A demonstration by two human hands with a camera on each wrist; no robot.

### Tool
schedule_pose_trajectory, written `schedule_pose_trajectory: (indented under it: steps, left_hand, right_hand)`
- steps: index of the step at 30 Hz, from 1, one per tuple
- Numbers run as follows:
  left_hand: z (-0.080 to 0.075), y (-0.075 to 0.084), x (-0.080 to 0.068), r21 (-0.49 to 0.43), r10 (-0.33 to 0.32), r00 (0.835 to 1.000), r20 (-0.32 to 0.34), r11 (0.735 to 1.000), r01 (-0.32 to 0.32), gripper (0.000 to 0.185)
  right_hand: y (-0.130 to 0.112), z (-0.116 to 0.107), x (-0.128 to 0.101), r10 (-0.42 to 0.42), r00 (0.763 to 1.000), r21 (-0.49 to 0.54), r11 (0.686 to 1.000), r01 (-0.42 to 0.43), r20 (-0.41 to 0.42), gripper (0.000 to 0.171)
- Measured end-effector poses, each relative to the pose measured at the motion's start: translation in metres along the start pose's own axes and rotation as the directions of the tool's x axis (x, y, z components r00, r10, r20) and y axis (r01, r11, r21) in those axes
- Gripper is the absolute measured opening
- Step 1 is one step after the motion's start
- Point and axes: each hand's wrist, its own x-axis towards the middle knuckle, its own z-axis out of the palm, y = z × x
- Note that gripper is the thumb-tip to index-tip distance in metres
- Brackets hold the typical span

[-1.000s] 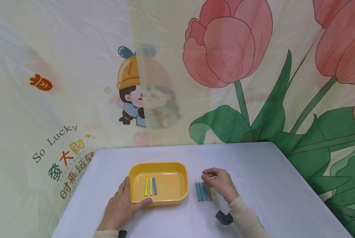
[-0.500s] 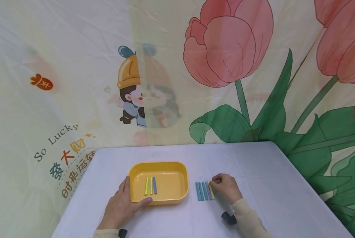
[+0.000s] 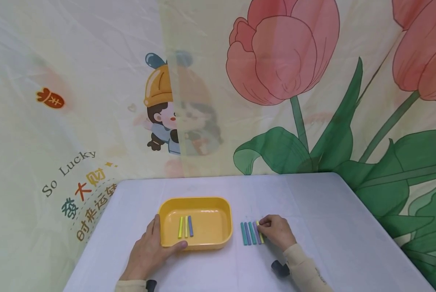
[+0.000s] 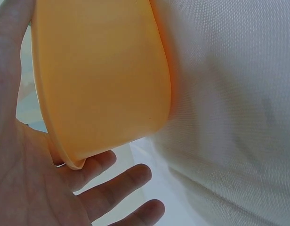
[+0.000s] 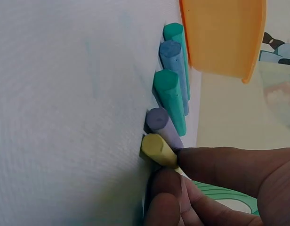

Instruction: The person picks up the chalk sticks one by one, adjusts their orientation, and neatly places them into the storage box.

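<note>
A yellow tray (image 3: 212, 231) stands on the white cloth, holding two yellow chalk sticks and a blue chalk stick (image 3: 190, 226). My left hand (image 3: 144, 253) holds its near left corner, thumb over the near rim and fingers along the left side. Right of the tray lies a row of chalk: green, blue, green (image 5: 167, 89), purple (image 5: 159, 120) and, at the right end, a yellow chalk stick (image 5: 155, 147). My right hand (image 3: 278, 232) pinches that yellow stick between thumb and finger near its far end. The stick lies along the purple one, close over the cloth.
A white cloth covers the table (image 3: 312, 211), whose far edge meets a printed curtain (image 3: 104, 81) with tulips and cartoon figures. Black wrist camera mounts show at the right wrist (image 3: 280, 268) and the left wrist (image 3: 151, 285). The tray's side faces the chalk row.
My right hand has moved right and slightly nearer, from over the chalk row to the yellow stick at its end, and now pinches it. My left hand and the tray stay put.
</note>
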Motion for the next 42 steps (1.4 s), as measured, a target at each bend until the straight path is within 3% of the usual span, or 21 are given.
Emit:
schedule_pose_trajectory:
  steps: [20, 31, 42]
  left_hand:
    - [0.000, -0.001, 0.000, -0.017, 0.001, 1.000, 0.000, 1.000, -0.001, 0.142]
    - [-0.001, 0.000, -0.001, -0.004, 0.004, 1.000, -0.006, 1.000, -0.004, 0.142]
    - [0.000, 0.000, 0.000, -0.010, -0.011, 1.000, 0.000, 1.000, 0.011, 0.144]
  right_hand:
    - [-0.011, 0.005, 0.008, 0.036, 0.999, -0.060, 0.997, -0.038, -0.039, 0.020]
    - [-0.009, 0.002, 0.009, -0.011, 0.999, -0.042, 0.999, 0.009, -0.038, 0.020]
    - [-0.004, 0.000, 0.010, -0.001, 1.000, 0.020, 1.000, 0.001, -0.016, 0.020]
